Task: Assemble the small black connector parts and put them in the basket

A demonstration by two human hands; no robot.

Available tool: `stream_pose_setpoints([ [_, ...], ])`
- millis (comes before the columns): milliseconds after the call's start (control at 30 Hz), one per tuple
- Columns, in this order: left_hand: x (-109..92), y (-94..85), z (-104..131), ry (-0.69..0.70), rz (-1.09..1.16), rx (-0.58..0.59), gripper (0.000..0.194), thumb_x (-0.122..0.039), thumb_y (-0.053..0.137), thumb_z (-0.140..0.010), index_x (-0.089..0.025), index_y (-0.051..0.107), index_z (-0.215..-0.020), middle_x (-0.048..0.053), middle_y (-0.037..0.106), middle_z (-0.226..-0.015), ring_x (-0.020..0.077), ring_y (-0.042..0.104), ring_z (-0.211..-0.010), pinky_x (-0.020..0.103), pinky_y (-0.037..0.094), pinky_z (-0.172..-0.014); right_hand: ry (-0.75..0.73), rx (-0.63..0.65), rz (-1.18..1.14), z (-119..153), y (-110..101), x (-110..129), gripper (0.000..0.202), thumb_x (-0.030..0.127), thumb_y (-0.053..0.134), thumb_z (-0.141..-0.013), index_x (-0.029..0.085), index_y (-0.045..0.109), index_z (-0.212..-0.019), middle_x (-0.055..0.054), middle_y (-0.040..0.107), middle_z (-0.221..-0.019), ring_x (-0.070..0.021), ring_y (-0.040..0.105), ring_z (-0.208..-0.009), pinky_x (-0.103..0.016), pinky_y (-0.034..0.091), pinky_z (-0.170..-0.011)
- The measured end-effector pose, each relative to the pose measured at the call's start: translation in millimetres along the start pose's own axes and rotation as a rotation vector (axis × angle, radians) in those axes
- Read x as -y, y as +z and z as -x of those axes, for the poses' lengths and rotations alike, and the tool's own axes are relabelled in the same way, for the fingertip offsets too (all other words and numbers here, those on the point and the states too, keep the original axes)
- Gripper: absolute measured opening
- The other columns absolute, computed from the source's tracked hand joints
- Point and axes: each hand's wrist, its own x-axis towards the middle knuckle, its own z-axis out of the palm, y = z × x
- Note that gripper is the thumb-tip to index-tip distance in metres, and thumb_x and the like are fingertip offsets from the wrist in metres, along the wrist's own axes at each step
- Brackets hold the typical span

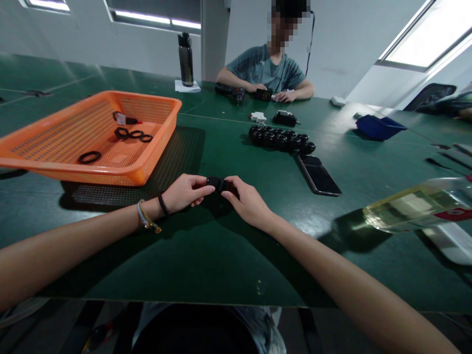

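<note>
Between my two hands, just above the green table (191, 265), is a small black part (217, 184) whose exact kind I cannot make out. My left hand (186, 191) pinches its left end between thumb and fingers. At its right end, my right hand (247, 199) grips it the same way. To the left stands an orange perforated basket (136, 173). In it lie several black rings (89, 157) and a black piece with a pale label (123, 119). Beyond my hands, glossy black round parts (280, 139) sit in close rows.
A phone (319, 175) lies right of my hands, near a bottle of yellowish liquid (413, 204). Across the table a person (265, 69) sits handling a dark part. A power drill (232, 92), a dark bottle (185, 61) and a blue tray (379, 127) are farther back.
</note>
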Motion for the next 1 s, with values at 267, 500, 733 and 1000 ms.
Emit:
stream_pose_setpoints([
  [267,-0.4,0.8,-0.6,-0.003,0.001,-0.005,0.011,-0.018,0.051,-0.074,-0.012,0.052,-0.064,-0.008,0.042,-0.04,0.0022,0.037,-0.033,0.01,0.03,-0.032,-0.038,-0.062,-0.007,2.6,-0.5,1.7,0.019,0.019,0.049,-0.079,0.015,0.047,-0.098,-0.005,0.056,-0.086,-0.0148,0.052,-0.078,-0.029,0.042,-0.07],
  [500,1.0,0.2,-0.2,0.016,0.001,0.006,0.015,-0.019,0.051,-0.074,-0.012,0.05,-0.061,-0.008,0.043,-0.04,0.0018,0.037,-0.033,0.01,0.03,-0.032,-0.067,-0.108,-0.072,3.2,1.4,-0.7,0.026,0.013,0.054,-0.073,0.019,0.044,-0.096,0.0,0.055,-0.076,-0.013,0.053,-0.071,-0.028,0.042,-0.067],
  [733,2.0,0.1,-0.2,0.023,-0.009,0.004,0.015,-0.021,0.052,-0.074,-0.012,0.05,-0.062,-0.008,0.042,-0.04,0.0022,0.037,-0.033,0.01,0.029,-0.032,-0.042,-0.075,-0.057,2.3,-0.6,0.8,0.023,0.014,0.054,-0.074,0.018,0.045,-0.095,-0.001,0.056,-0.079,-0.0128,0.053,-0.072,-0.028,0.042,-0.067],
  [1000,1.3,-0.3,-0.1,0.024,-0.022,0.008,0.015,-0.021,0.052,-0.075,-0.012,0.051,-0.063,-0.007,0.043,-0.04,0.0023,0.037,-0.033,0.01,0.03,-0.032,-0.03,-0.057,-0.052,2.5,0.0,0.3,0.022,0.015,0.053,-0.076,0.017,0.046,-0.096,-0.002,0.057,-0.08,-0.0129,0.052,-0.072,-0.028,0.042,-0.067],
])
